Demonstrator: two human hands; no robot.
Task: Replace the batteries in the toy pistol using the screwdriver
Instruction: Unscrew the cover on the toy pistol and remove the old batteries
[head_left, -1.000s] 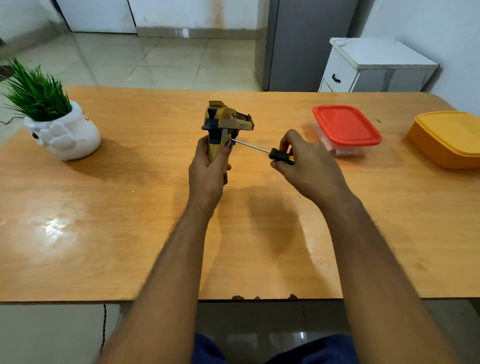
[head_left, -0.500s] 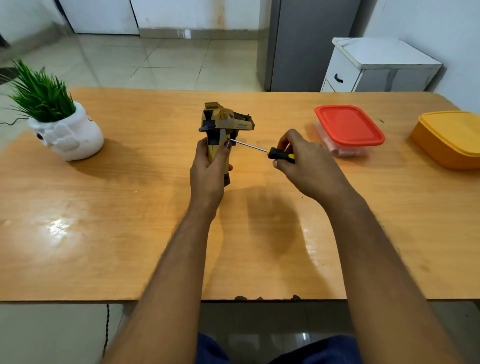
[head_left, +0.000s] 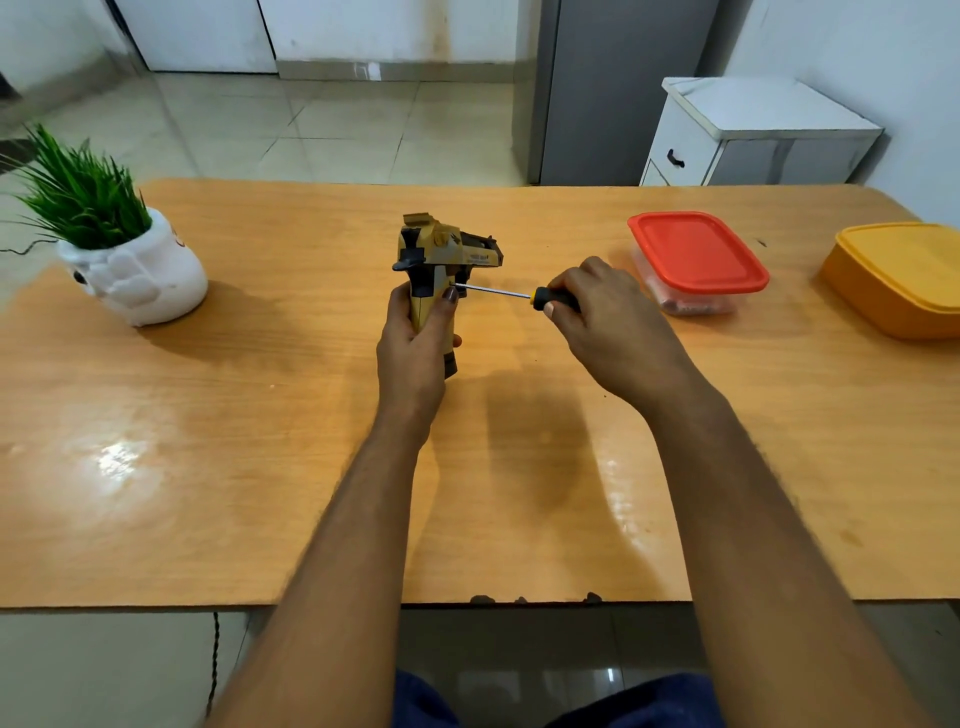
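A toy pistol in yellow-gold plastic with black parts is seen just above the centre of the frame, over the wooden table. It is held with its grip running down toward the lower edge of the frame and its barrel turned toward the right. The grip is wrapped by the left hand, fingers and thumb curled round it, the forearm reaching up from the lower middle. A screwdriver with a thin metal shaft and a black and yellow handle is laid almost level, its long axis running left to right and its tip set against the pistol's grip just below the barrel. The handle is pinched by the curled fingers of the right hand, whose forearm comes in from the lower right.
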